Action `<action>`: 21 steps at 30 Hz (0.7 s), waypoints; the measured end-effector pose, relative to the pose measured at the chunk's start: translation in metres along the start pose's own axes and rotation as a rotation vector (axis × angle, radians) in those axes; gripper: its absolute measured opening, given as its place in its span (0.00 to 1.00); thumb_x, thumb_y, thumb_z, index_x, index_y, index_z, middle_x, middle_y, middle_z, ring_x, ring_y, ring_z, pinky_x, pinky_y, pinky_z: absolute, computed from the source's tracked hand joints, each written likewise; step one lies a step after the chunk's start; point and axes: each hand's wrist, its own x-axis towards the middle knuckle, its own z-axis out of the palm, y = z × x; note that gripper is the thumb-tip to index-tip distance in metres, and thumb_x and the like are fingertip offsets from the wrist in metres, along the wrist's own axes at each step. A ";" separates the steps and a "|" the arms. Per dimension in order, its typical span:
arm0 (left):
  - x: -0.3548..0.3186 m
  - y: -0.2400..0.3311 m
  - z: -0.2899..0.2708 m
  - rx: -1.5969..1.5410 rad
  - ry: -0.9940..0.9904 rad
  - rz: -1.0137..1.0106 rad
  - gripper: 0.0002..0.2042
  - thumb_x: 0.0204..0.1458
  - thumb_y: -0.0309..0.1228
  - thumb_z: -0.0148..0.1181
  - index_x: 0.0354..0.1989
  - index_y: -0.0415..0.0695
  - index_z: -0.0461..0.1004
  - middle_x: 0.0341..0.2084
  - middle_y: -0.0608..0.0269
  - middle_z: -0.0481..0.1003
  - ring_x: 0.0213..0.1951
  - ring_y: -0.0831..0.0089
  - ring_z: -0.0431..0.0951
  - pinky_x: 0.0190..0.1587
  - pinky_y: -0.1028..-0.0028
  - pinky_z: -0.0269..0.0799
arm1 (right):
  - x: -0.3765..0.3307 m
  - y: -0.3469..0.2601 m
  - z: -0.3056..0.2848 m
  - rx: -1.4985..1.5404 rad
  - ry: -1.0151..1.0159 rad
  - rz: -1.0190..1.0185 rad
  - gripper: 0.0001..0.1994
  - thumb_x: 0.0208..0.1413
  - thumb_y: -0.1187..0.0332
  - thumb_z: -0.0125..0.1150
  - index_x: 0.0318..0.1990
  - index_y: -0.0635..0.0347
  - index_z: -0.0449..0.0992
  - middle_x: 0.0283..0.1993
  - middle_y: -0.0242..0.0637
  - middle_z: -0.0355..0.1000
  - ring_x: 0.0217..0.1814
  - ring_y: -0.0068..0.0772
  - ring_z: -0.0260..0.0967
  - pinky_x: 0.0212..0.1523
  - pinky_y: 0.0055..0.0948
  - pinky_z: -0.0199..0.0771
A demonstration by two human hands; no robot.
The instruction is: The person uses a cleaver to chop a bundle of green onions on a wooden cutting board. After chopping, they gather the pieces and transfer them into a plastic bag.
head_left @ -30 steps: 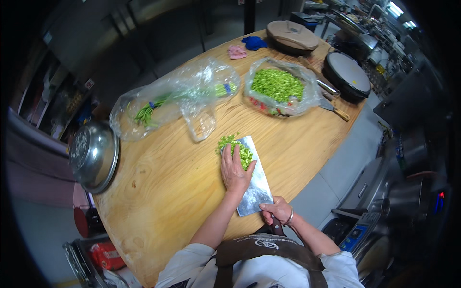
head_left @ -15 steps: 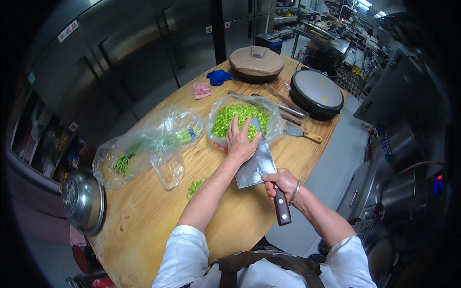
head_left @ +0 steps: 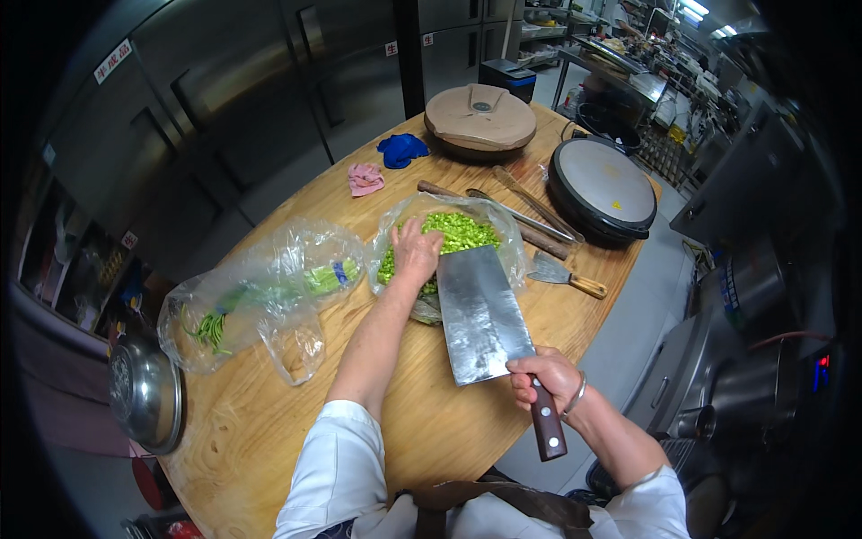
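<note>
My right hand (head_left: 549, 377) grips the dark handle of a broad cleaver (head_left: 485, 314), its blade slanting up and left over the near edge of a clear plastic bag (head_left: 512, 238). Chopped green vegetables (head_left: 458, 232) fill that open bag. On the left side of the heap rests my left hand (head_left: 416, 251), fingers apart and slightly bent, their tips partly lost among the greens. Left of the bag lies another clear plastic bag (head_left: 260, 278) with long green stalks inside, bound by a blue band (head_left: 341, 271).
The wooden table (head_left: 242, 440) also carries a scraper (head_left: 570, 275), rolling pins (head_left: 543, 241), and two round electric griddles, one brown-lidded (head_left: 480, 121), one grey-topped (head_left: 603, 184). Blue cloth (head_left: 402, 150) and pink cloth (head_left: 365, 179) lie behind. A metal bowl (head_left: 148, 395) sits at the left edge.
The cleaver has drawn back from the greens toward me, its blade now facing up more broadly. My left hand has shifted left over the heap. The loose green bits on the table no longer show.
</note>
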 end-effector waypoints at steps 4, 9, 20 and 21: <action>-0.005 -0.015 -0.015 -0.194 0.127 -0.150 0.07 0.48 0.31 0.52 0.28 0.41 0.74 0.31 0.52 0.71 0.39 0.57 0.70 0.38 0.60 0.64 | 0.004 0.011 -0.002 -0.134 0.054 -0.090 0.04 0.49 0.77 0.52 0.31 0.61 0.63 0.13 0.34 0.60 0.09 0.27 0.58 0.10 0.28 0.59; -0.085 0.049 -0.073 -0.409 0.324 -0.093 0.05 0.49 0.26 0.52 0.27 0.38 0.71 0.28 0.53 0.70 0.30 0.56 0.70 0.34 0.64 0.65 | -0.012 0.047 -0.012 -0.208 0.047 -0.246 0.04 0.50 0.76 0.48 0.32 0.67 0.62 0.11 0.35 0.59 0.07 0.27 0.56 0.08 0.25 0.59; -0.358 -0.046 -0.169 0.081 0.577 -0.845 0.09 0.54 0.26 0.44 0.40 0.37 0.68 0.40 0.52 0.68 0.45 0.58 0.66 0.50 0.67 0.61 | 0.014 0.171 -0.039 -0.483 0.019 -0.089 0.05 0.52 0.74 0.52 0.26 0.64 0.67 0.12 0.35 0.64 0.08 0.24 0.59 0.09 0.22 0.60; -0.361 -0.048 -0.171 0.078 0.596 -0.899 0.10 0.54 0.26 0.44 0.41 0.37 0.68 0.41 0.52 0.67 0.45 0.58 0.66 0.50 0.67 0.61 | 0.015 0.175 -0.038 -0.487 0.021 -0.101 0.05 0.52 0.73 0.52 0.26 0.63 0.66 0.12 0.35 0.65 0.07 0.24 0.59 0.09 0.22 0.60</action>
